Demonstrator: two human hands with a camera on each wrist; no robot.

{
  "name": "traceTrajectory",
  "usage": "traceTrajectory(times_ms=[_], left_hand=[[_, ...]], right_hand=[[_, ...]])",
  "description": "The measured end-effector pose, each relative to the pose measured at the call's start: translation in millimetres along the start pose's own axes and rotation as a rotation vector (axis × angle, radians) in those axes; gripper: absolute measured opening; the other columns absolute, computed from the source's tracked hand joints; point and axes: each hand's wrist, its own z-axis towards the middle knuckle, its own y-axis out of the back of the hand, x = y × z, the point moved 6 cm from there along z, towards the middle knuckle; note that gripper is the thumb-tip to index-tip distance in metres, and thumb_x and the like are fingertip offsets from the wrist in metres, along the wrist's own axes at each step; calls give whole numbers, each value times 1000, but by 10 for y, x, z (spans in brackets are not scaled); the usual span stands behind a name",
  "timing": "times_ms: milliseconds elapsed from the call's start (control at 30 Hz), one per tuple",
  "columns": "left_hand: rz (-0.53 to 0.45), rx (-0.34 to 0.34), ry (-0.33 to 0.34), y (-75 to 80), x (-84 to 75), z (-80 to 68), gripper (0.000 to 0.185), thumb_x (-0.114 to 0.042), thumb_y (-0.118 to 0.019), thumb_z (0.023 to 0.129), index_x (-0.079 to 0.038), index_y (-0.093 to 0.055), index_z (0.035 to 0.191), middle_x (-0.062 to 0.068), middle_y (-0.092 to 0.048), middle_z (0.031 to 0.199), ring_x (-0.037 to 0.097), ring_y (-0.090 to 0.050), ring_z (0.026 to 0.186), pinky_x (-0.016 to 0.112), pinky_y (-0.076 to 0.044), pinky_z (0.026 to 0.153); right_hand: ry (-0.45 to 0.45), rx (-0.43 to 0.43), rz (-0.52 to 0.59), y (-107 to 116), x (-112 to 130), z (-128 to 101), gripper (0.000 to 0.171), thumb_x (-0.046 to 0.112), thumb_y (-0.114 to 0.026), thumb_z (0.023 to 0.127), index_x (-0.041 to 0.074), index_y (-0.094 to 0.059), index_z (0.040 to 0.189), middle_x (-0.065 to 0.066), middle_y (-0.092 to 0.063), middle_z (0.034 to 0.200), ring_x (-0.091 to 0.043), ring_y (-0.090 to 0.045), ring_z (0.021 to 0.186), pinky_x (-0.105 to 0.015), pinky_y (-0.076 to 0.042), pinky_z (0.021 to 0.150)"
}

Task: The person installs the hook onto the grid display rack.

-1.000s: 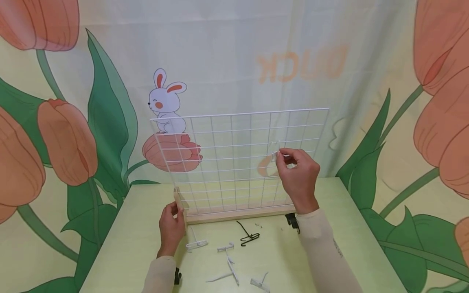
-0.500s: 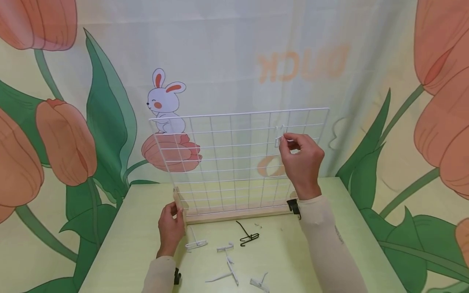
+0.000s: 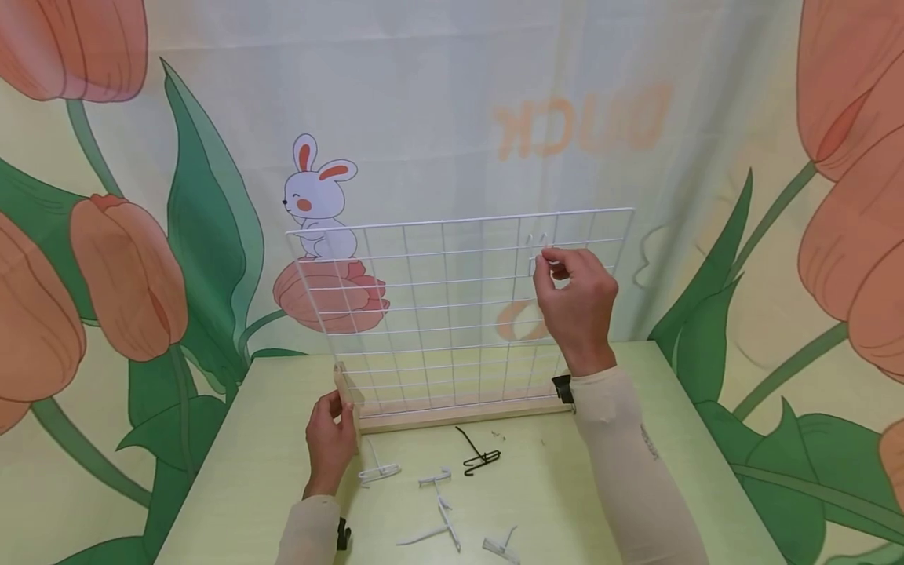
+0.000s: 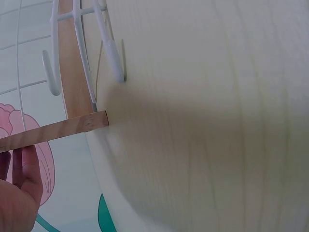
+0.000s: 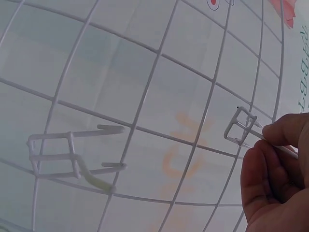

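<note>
Currently the right hand (image 3: 575, 302) pinches a small white wire hook (image 5: 241, 128) between thumb and fingertips and holds it against the upper right part of the white wire grid (image 3: 438, 314). Over the last second this hand has risen: it was at mid-height on the grid, and it is now one or two rows below the top edge. The head view shows the hook's frame end touching or almost touching the wires; whether it has caught on a wire cannot be told. Judging by this, the hook is being offered to a higher row and is not yet seated.

The left hand (image 3: 329, 443) has not moved. Its fingers curl round the left end of the wooden base (image 3: 459, 412) that carries the grid, steadying it near the back edge of the table (image 3: 268, 463).

The right wrist view shows another white hook (image 5: 72, 154) already hanging on the grid, well apart from the one in the hand.

Loose parts lie on the table in front of the base, unchanged:
- a black hook (image 3: 480, 457) near the middle;
- several white hooks (image 3: 445, 518) toward the front edge;
- one white hook (image 3: 377, 469) just beside the left hand.
</note>
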Motion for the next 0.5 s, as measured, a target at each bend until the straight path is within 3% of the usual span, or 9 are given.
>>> traceTrajectory(times_ms=[233, 500], left_hand=[[-5, 0, -10, 12, -11, 0, 34, -16, -62, 108, 1, -56, 137, 21, -65, 128, 39, -69, 121, 51, -62, 94], [-4, 8, 12, 3, 6, 0, 34, -17, -61, 108, 0, -55, 138, 20, -65, 129, 38, -68, 122, 51, -62, 95]], right_hand=[[39, 27, -43, -32, -3, -62, 18, 13, -72, 99, -3, -80, 101, -19, -77, 93, -34, -70, 77, -45, -61, 73], [40, 17, -6, -64, -23, -135, 14, 10, -75, 95, -3, -80, 98, -18, -77, 90, -33, -70, 75, -44, -60, 72]])
